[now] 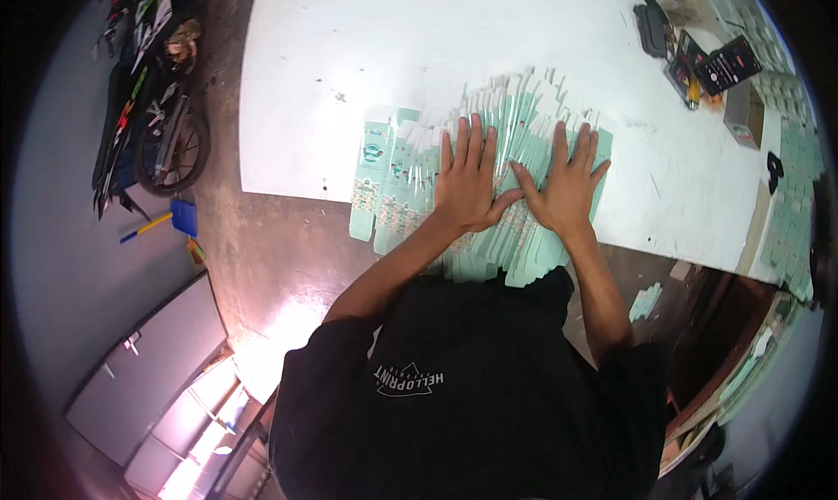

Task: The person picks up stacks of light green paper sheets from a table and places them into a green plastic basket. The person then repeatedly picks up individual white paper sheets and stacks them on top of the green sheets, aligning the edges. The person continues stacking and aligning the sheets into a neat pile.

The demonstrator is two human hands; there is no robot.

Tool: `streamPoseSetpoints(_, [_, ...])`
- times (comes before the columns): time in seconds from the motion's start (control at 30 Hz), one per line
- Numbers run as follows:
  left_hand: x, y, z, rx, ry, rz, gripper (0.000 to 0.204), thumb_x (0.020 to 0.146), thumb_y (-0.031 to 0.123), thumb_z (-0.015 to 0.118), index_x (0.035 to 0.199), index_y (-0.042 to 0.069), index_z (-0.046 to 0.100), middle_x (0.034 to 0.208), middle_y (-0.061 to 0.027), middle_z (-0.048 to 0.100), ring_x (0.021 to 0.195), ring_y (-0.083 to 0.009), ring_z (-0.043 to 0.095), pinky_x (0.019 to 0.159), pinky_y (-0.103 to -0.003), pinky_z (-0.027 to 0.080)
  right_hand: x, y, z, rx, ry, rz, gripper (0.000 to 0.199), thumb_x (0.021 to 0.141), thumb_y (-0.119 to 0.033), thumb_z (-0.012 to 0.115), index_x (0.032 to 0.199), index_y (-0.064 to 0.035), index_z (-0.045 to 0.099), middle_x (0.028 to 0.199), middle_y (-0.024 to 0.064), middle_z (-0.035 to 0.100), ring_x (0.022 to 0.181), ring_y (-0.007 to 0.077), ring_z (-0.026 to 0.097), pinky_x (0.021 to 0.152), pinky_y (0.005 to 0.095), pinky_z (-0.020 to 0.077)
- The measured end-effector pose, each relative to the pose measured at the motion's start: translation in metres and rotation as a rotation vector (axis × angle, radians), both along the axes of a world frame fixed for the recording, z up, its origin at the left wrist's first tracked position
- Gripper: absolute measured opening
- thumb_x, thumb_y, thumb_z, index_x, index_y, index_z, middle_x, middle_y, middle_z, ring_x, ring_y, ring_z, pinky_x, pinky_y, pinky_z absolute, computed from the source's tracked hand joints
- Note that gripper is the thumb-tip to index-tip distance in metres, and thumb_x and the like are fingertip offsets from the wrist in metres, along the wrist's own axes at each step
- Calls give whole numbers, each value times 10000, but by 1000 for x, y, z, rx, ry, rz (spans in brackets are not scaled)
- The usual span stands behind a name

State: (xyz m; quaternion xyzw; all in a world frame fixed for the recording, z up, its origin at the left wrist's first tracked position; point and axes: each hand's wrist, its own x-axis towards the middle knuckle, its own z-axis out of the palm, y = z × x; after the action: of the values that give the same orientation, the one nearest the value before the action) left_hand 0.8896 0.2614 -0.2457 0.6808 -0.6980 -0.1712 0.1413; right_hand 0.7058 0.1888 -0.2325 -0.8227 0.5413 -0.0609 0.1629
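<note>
Where the cartons sit: our flat green cartons (513, 138) lie fanned in an overlapping row on the white table (297, 90), near ends jutting past its edge toward our black shirt (489, 325).
Left hand: ours (469, 179), palm down on the left-middle of the fan, fingers spread and pointing away from us; nothing gripped.
Right hand: ours (567, 186), also flat on the cartons toward the right end, fingers splayed, no grasp.
Thumbs: angled inward, near each other over the middle of the fan.
Fan shape: leftmost cartons show most of their printed faces; the middle is packed tight, far ends ragged.
Step in hand: we'd call it spreading or evening the fan under flat palms, not picking pieces out.
Next move: probably calls for light, level pressure from both of us-side palms, keeping the overlap regular and minding the overhang so nothing tips off.
Poor spot: far ends blur into the pale table, so we can't tell if each carton there is properly separated.
Right side: phone (730, 65) on the table, well apart from the fan; more green cartons stacked (790, 181) beyond.
Floor: small carton bundle (646, 301) below the table's near edge, right of our right forearm.
</note>
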Motion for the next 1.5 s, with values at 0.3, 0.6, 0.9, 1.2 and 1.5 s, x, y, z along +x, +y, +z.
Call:
streamPoseSetpoints(0.3, [51, 23, 40, -126, 27, 277, 1035, 960, 501, 686, 1637, -90, 171, 1714, -341, 95, 1616, -472, 5, 1256, -657, -55, 2, -5, -10, -79, -82, -30, 1159, 833, -822, 650, 1688, -156, 239, 1630, 464, 99, 1532, 642, 50, 1071, 887, 54])
streamPoseSetpoints(0.6, [88, 50, -21, 110, -111, 632, 1047, 1043, 679, 395, 1616, -148, 106, 1716, -345, 33, 1622, -426, -39, 1284, -586, -67, 1, -5, -9, -102, -167, -34, 1151, 825, -817, 665, 1677, -152, 271, 1623, 467, 133, 1528, 645, 68, 1058, 898, 44])
streamPoseSetpoints(0.9, [105, 81, 20, 135, -5, 891, 913, 1012, 577, 618, 1543, -110, 335, 1516, -325, 458, 1402, -440, 467, 1181, -510, 359, -3, -1, -6, -40, -211, -114, 1236, 784, -815, 707, 1691, -142, 204, 1702, 334, 134, 1580, 539, 85, 1030, 920, 22])
streamPoseSetpoints(1.2, [0, 29, 52, 320, 613, 813, 671, 1032, 525, 617, 1291, -81, 490, 1076, -286, 719, 1072, -431, 712, 939, -486, 540, -10, -1, -6, -31, -398, -158, 1037, 947, -694, 616, 1664, -45, 245, 1723, 268, 172, 1586, 486, 143, 1182, 786, 83])
streamPoseSetpoints(1.5, [-55, -102, 114, 507, 126, 93, 1119, 607, 624, 938, 1247, -152, 446, 1186, -311, 623, 1036, -462, 694, 891, -453, 592, -8, -46, -3, 490, -2111, -495, 813, 1116, -612, 223, 1662, -11, 182, 1707, 204, 258, 1571, 319, 261, 1295, 467, 208])
